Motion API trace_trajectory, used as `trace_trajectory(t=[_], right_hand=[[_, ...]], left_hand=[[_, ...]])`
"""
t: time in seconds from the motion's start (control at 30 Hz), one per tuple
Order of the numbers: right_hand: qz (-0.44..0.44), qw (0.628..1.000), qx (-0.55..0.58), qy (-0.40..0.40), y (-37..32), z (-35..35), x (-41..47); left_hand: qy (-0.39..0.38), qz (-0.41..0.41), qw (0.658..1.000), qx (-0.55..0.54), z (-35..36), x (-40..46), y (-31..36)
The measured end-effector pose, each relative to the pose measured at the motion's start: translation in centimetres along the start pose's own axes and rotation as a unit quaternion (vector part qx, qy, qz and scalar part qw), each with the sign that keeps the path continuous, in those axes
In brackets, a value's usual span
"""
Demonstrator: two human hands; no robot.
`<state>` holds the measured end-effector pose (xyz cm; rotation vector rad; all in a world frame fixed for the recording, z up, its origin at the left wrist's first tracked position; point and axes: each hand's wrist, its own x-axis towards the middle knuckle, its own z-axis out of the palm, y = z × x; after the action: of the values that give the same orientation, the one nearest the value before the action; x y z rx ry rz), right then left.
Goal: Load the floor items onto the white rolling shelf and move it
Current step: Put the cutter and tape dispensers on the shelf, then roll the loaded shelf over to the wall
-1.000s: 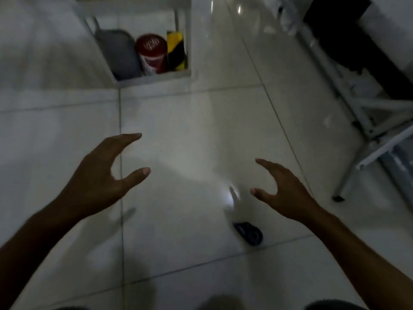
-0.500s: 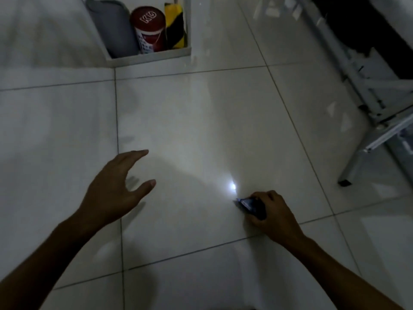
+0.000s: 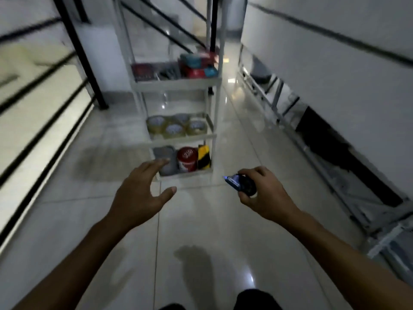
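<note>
Head view. Both forearms reach forward over the glossy tiled floor [image 3: 214,220] toward the white rolling shelf [image 3: 176,86]. The left hand [image 3: 139,195] is held palm-down and empty, fingers spread wide and slightly curled, thumb out to the right; its fingertips overlap the front of the shelf's lowest tier in the picture, though contact cannot be judged. The right hand [image 3: 266,195] is closed around a small dark blue object [image 3: 240,183], whose pointed end protrudes to the left from between thumb and fingers; the kind of object is too blurred to tell.

Shelf contents: lowest tier, a grey item [image 3: 164,161], a red canister [image 3: 187,161] and a yellow-and-black striped roll [image 3: 204,156], side by side; middle tier, four rolls of clear packing tape [image 3: 176,126]; upper tier, red and teal packages [image 3: 197,66], blurred. A black railing [image 3: 44,90] runs along the left; a white metal frame [image 3: 312,139] lines the wall on the right.
</note>
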<state>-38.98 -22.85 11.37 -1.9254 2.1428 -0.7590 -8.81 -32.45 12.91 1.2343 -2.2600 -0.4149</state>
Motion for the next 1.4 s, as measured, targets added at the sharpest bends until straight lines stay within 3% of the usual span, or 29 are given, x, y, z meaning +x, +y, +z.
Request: trace_trajectory(t=[0.2, 0.5, 0.77, 0.93, 1.23, 1.33, 1.4], right_hand=[[-0.070, 0.995, -0.002, 0.071, -6.9, -7.3, 11.3], [-0.161, 0.986, 0.000, 0.048, -10.1, -7.6, 26.8], [-0.237, 0.970, 0.023, 0.052, -17.7, -18.6, 37.7], [-0.225, 0.974, -0.012, 0.034, -20.7, -23.7, 44.8], [-0.176, 0.981, -0.004, -0.079, -21.4, -21.5, 49.6], [-0.182, 0.982, 0.041, -0.040, -20.0, -21.2, 48.6], [-0.174, 0.978, 0.100, 0.051, -18.4, -21.0, 47.1]], left_hand=[[0.078, 0.019, 0.997, 0.021, -7.5, 7.8, 2.2], [0.142, 0.009, 0.989, -0.038, -10.3, 21.4, -0.2], [0.205, 0.065, 0.977, 0.012, -20.8, 33.0, 5.0], [0.213, 0.040, 0.976, 0.018, -24.0, 35.2, 5.1], [0.200, -0.002, 0.980, -0.012, -24.0, 33.7, 2.8], [0.230, -0.017, 0.972, -0.045, -24.2, 33.0, 2.1], [0.253, -0.039, 0.965, -0.059, -23.8, 32.5, 1.3]])
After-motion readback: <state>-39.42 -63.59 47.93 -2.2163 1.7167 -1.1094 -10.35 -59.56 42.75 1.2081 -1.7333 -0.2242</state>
